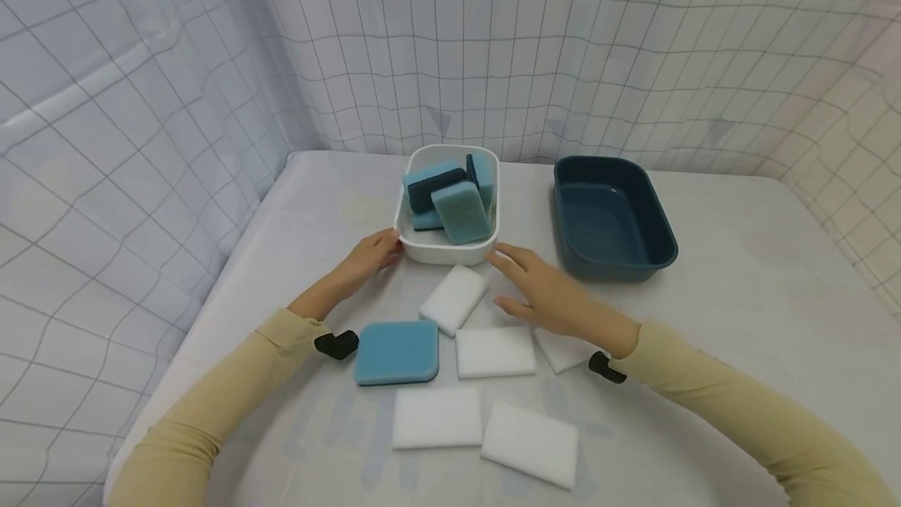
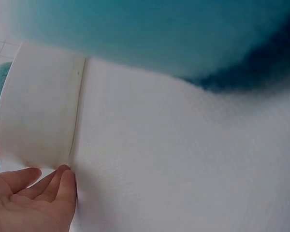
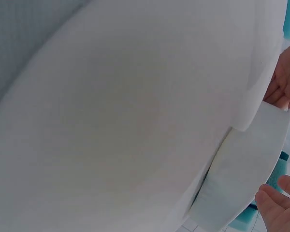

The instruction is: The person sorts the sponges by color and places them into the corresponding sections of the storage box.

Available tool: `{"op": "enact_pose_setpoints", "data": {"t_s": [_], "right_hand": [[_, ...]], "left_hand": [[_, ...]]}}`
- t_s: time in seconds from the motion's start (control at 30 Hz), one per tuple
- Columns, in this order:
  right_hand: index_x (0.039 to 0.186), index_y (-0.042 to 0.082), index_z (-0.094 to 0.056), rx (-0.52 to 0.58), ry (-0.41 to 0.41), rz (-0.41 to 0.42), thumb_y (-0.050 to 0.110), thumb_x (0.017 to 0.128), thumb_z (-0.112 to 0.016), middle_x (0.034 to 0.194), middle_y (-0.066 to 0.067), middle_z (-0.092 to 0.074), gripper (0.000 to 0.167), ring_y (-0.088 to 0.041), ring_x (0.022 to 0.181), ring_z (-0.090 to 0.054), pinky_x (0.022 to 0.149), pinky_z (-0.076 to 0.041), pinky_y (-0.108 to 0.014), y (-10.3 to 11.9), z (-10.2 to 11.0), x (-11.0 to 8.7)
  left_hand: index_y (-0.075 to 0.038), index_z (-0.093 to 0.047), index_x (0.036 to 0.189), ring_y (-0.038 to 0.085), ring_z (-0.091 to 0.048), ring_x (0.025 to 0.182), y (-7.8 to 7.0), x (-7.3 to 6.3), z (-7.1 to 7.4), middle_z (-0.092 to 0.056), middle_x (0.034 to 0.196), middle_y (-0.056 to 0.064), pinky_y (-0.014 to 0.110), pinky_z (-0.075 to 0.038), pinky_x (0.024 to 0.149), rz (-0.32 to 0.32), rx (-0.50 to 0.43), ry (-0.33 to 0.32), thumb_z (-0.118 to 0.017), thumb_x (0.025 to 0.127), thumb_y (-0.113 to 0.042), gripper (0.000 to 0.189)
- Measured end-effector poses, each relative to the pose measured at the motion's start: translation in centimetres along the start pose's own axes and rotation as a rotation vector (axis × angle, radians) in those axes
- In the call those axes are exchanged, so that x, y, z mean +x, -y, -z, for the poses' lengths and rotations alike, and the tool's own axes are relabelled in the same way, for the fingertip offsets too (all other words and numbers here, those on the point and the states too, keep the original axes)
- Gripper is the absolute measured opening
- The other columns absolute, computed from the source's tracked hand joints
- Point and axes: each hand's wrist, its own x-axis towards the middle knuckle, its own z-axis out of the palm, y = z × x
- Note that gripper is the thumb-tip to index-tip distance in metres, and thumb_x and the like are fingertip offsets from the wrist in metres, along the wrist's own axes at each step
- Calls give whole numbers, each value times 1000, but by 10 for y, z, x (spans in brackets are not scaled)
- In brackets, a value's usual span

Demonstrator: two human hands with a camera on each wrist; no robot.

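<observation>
A white bin (image 1: 442, 255) holds several blue sponges (image 1: 461, 211) with dark scouring sides, leaning at different angles. My left hand (image 1: 366, 258) touches the bin's front left corner; in the left wrist view its fingertips meet the wall near the base. At the front right corner, my right hand (image 1: 545, 288) has its fingers extended, with the fingertips at the bin's wall. Between the hands lies a white sponge block (image 1: 454, 299). A blue sponge (image 1: 397, 352) lies flat, dark side down, near the left wrist.
To the right of the white bin stands a dark blue bin (image 1: 608, 217) with nothing visible inside. More white sponge blocks (image 1: 496, 352) lie on the white-covered table (image 1: 732, 272) in front, one partly under the right forearm. Grid-patterned curtains (image 1: 436, 45) surround the table's back and sides.
</observation>
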Motion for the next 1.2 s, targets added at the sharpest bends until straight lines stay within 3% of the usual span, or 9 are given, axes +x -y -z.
{"op": "enact_pose_setpoints", "data": {"t_s": [0.33,0.97,1.2], "right_hand": [[145,15,-33,20,51,96,32,91,-61,146,-16,-38,63,-26,130,-45,97,-49,-38,17,-10,1],[146,18,-30,49,251,268,44,89,-59,150,-11,-33,69,-21,136,-39,108,-41,-35,59,-23,26],[145,18,-33,38,264,308,45,88,-60,149,-10,-35,69,-19,136,-38,111,-37,-33,66,-30,31]], "left_hand": [[3,-17,148,38,-25,142,1,0,0,-23,153,25,48,-26,116,-25,-11,15,-26,104,-35,59],[3,-20,148,38,-27,141,1,1,-1,-26,152,24,48,-26,115,-18,-4,6,-25,104,-33,57],[3,-21,147,38,-28,141,1,1,-2,-26,152,24,49,-27,115,-34,-8,4,-26,104,-31,56]]}}
